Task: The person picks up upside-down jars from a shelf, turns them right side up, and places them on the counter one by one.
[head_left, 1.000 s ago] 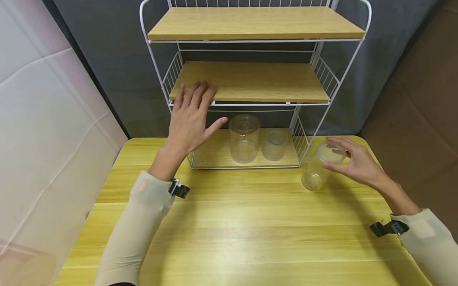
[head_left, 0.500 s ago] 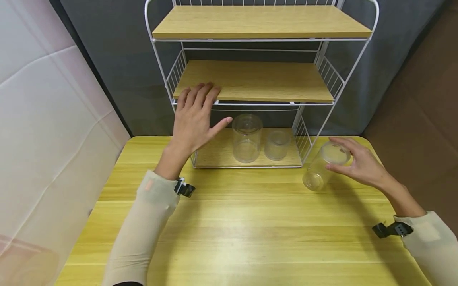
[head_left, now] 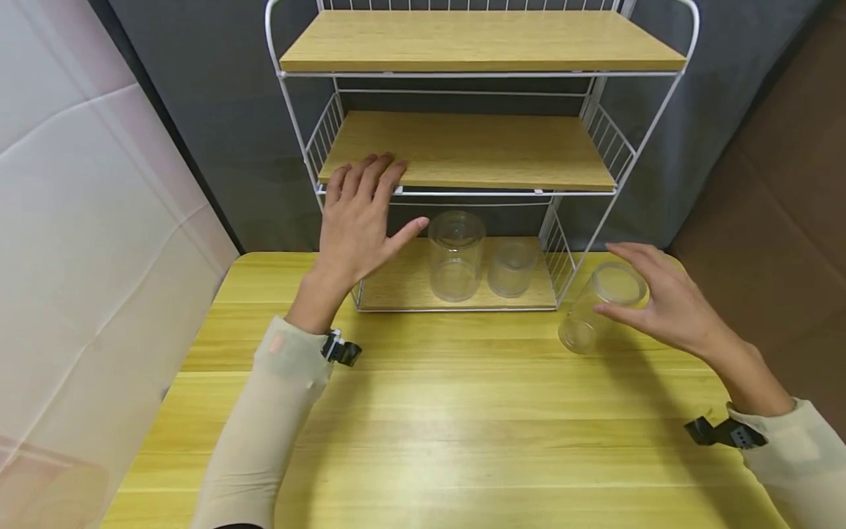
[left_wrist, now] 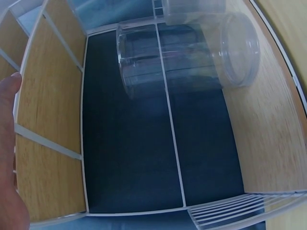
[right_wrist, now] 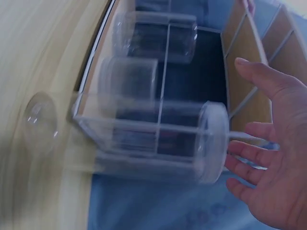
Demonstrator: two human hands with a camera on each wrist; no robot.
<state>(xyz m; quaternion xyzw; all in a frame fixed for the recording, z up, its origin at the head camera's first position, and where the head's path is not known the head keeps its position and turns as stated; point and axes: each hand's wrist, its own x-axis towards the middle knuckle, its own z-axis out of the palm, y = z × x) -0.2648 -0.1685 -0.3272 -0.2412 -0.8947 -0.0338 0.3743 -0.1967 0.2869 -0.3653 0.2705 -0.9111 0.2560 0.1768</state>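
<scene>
A tall clear jar with a pale lid (head_left: pixel 618 285) stands on the table just right of the rack. My right hand (head_left: pixel 667 305) is spread beside its lid, thumb and fingers apart. In the right wrist view the fingers (right_wrist: pixel 249 155) are right at the lid's edge, not curled round it. My left hand (head_left: pixel 357 213) rests on the front edge of the rack's middle shelf (head_left: pixel 489 154), fingers lying over the board and thumb out to the side. On the bottom shelf (head_left: pixel 396 290) are a large clear jar (head_left: pixel 456 257) and a smaller clear jar (head_left: pixel 512 270), side by side.
The white wire rack (head_left: pixel 598 228) has three wooden shelves, with the top board (head_left: pixel 482 44) above the others. A dark backdrop (head_left: pixel 198 110) stands behind it. A pale sheet (head_left: pixel 112 242) hangs at the left and a brown panel (head_left: pixel 780 184) at the right. The wooden table (head_left: pixel 463 411) extends in front.
My right hand has loosened from the tall jar, its fingers spreading and shifting slightly off the lid. The jar stays standing in place. My left hand keeps its place on the middle shelf.
</scene>
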